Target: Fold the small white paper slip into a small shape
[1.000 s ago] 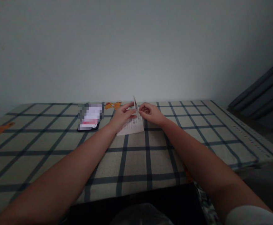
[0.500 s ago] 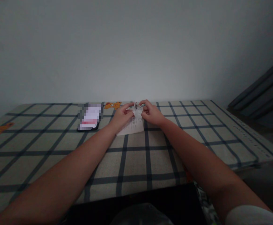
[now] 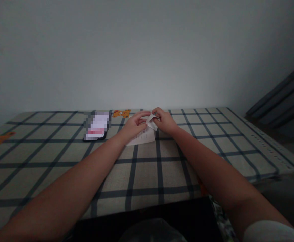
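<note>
Twelve o'clock, my right hand [image 3: 165,121] is pinching the paper [image 3: 149,133]; my left hand's [image 3: 133,125] hold, can't tell; uneven tugging could tear it.

right sleeve [image 3: 267,232]: pale, elbow-length | forearms [image 3: 68,181]: bare | hands [image 3: 133,127]: bare

With the clock centred on my view, a pale wall [image 3: 147,53] fills 12 o'clock. Below it I see a checked cloth [image 3: 147,174], cream with dark blue-grey lines. At 9 o'clock a phone [image 3: 97,127] lies face up on it — its lit screen blurred into blocks. An orange bear print [image 3: 121,113] sits just beyond the phone towards 10, and dark lettering [image 3: 270,144] runs along the cloth's edge near 4. Grey folds [image 3: 283,101] — perhaps a curtain — slant at 3.
</note>
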Action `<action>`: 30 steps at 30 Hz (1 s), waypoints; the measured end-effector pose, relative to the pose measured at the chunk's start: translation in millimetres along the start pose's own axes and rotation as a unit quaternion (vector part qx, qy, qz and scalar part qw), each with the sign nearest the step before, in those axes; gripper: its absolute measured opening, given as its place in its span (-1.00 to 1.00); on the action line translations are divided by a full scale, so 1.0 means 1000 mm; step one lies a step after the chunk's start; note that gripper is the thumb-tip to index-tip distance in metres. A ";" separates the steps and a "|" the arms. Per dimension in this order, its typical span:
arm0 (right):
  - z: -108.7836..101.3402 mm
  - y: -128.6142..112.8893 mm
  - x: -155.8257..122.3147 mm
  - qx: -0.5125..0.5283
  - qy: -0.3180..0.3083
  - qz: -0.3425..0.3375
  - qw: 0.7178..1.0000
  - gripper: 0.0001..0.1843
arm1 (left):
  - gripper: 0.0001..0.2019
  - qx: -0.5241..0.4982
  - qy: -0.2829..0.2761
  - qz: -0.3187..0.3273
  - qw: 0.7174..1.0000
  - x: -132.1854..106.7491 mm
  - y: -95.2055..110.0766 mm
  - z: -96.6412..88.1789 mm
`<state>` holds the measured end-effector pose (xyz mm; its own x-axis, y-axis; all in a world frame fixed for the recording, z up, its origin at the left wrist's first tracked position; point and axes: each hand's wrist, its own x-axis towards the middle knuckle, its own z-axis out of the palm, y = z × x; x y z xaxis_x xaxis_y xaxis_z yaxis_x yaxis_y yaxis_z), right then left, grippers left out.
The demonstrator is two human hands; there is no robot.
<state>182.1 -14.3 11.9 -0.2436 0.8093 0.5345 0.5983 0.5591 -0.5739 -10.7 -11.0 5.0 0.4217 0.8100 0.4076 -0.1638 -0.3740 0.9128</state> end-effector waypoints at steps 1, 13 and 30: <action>0.000 0.000 0.000 0.004 0.001 -0.011 1.000 -0.73 | -0.60 0.001 0.000 0.000 1.000 0.000 0.000 -0.001; -0.007 -0.010 -0.002 0.001 -0.070 -0.033 0.997 -0.68 | -0.67 -0.113 0.073 -0.174 0.975 0.006 -0.007 0.003; -0.010 -0.018 -0.004 -0.029 0.002 -0.027 0.999 -0.81 | -0.75 -0.178 0.026 -0.166 0.970 0.002 0.003 0.002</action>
<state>180.3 -29.3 26.6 -0.2743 0.7769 0.5668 0.6280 0.5911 -0.5062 -8.6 -10.9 8.5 0.4605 0.8839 0.0819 -0.3283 0.0838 0.9408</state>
